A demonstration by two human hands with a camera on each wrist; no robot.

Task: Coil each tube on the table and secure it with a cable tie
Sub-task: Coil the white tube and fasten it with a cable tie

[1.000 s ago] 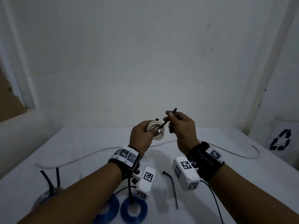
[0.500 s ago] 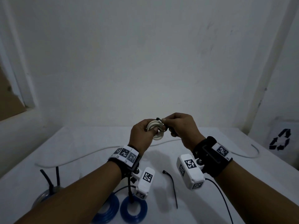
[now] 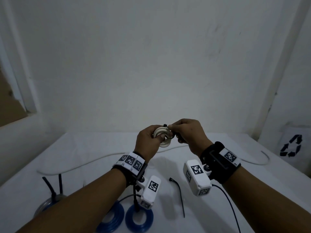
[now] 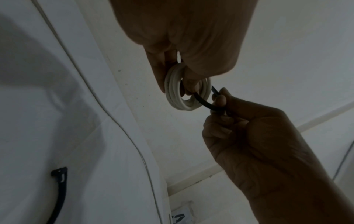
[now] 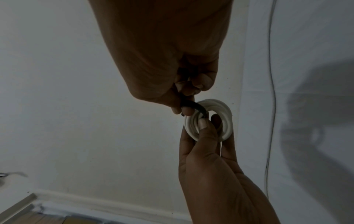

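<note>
A second ago the right hand [image 3: 188, 133] held the black cable tie [image 4: 205, 103] out with its tail poking up and away from the coil; now that tail is drawn in, and the tie curves as a short loop through the middle of the white coiled tube [image 3: 164, 136] and round its strands. The right hand sits closer to the left hand [image 3: 148, 140] than before, their fingertips almost meeting. The right grip is curled and pinches the tie just beside the coil, thumb and forefinger pressed on the black strap. The left grip is curled as well, with thumb on the near face of the coil and fingers behind it, holding the coil upright in the air above the tabletop [image 3: 84, 148], as it did a second ago.

On the tabletop, nothing has shifted. A long white tube [image 3: 80, 165] lies uncoiled across the far part, running behind both hands toward the right edge. A spare black cable tie [image 3: 179, 194] lies loose between the two forearms. Two blue coiled tubes [image 3: 139, 219] sit side by side near the front edge, partly hidden by the left forearm and its wrist camera. Further left a clear coiled tube [image 3: 42, 209] lies with two black tie tails [image 3: 52, 187] sticking up from it. A recycling sign [image 3: 291, 146] stands at the right, against the wall.
</note>
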